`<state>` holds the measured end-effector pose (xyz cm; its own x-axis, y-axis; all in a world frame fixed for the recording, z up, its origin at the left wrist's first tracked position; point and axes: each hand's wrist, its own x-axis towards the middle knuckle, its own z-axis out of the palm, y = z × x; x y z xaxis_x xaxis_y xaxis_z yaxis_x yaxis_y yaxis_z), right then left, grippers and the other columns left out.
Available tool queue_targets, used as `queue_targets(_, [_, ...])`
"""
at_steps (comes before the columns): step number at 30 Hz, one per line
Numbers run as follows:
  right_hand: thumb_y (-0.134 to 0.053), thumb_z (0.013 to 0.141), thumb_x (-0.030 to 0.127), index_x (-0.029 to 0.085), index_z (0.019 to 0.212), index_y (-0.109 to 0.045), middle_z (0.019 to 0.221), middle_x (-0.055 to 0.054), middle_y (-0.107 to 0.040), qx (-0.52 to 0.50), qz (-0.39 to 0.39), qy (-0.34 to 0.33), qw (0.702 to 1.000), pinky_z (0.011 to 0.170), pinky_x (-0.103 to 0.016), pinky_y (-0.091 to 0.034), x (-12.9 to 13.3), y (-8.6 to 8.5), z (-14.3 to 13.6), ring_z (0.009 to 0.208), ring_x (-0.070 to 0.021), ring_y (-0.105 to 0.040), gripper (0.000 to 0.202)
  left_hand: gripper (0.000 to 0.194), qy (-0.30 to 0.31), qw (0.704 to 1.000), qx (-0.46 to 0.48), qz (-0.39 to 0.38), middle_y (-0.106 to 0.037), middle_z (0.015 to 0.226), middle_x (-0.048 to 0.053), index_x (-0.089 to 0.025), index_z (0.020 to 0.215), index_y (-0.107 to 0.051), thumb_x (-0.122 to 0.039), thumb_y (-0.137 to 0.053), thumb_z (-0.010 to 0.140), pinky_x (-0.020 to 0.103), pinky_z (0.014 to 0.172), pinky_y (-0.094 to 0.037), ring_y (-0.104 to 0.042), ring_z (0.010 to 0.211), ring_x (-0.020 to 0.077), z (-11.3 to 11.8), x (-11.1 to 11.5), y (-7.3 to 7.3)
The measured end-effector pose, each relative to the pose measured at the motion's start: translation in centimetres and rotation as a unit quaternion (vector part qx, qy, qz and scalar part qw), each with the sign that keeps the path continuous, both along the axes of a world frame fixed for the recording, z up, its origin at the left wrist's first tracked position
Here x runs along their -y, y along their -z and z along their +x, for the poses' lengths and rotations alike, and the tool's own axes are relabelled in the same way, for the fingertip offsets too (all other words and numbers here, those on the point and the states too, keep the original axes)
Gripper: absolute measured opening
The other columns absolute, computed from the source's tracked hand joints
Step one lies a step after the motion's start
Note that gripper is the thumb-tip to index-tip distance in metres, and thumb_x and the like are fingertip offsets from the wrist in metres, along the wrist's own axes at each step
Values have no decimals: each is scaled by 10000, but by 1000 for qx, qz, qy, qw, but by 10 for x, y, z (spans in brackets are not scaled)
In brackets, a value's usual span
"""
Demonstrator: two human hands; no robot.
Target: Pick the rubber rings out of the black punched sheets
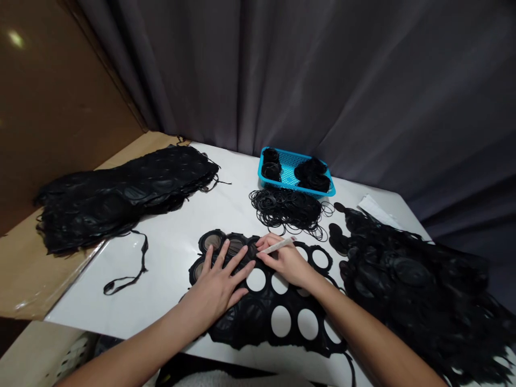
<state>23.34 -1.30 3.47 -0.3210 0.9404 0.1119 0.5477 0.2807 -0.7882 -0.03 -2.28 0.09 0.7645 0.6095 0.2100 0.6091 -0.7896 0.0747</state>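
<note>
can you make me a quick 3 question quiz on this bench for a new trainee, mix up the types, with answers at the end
1. Multiple choice: what does the right hand hold?
a) a pair of scissors
b) a slim pale tool
c) a blue cup

2. True or false: the left hand is clenched in a fist.

3. Fill in: on the near side of the blue basket lie many loose, thin black ____.

Key:
1. b
2. False: it lies with fingers spread on the black sheet.
3. Rings
</note>
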Motion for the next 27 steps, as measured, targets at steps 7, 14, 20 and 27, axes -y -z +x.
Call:
queue_targets(7, [-419, 963, 139, 177, 974, -599, 1083, -170, -660, 205, 196, 31, 958, 916, -483, -437, -3, -5, 15, 1020, -301, -579, 185, 599, 2, 1000, -23, 1, -275, 1606, 40, -320, 1487, -447, -410, -629, 923, 736, 1068, -244, -228, 1439, 478, 1, 0, -4])
queue_targets(14, [-432, 1013, 280, 198, 940, -596, 982, -51, -689, 24, 72, 109, 991, 808, -292, -444, -36, -30, 5, 886, -184, -635, 197, 659, 0, 1000, 15, 10, -289, 1594, 105, -234, 1514, -399, -485, -601, 938, 631, 1098, -342, -298, 1445, 390, -14, -3, -10])
queue_targets(20, [-509, 975, 248, 184, 914, -600, 979, -24, -690, -28, -17, -46, 998, 834, -269, -428, -30, -3, -41, 906, -152, -620, 127, 458, -12, 997, 62, 45, -449, 1495, 143, -136, 1378, -543, -409, -464, 1019, 461, 1107, -422, -454, 1372, 280, -44, -2, -5])
queue_targets(27, [-549, 927, 207, 178, 857, -573, 1010, -45, -632, -42, -44, -65, 996, 856, -301, -422, -31, 2, -43, 943, -166, -584, 80, 459, -23, 996, 77, 42, -411, 1526, 127, -169, 1402, -523, -402, -475, 1010, 494, 1096, -420, -419, 1398, 298, -45, 3, 6])
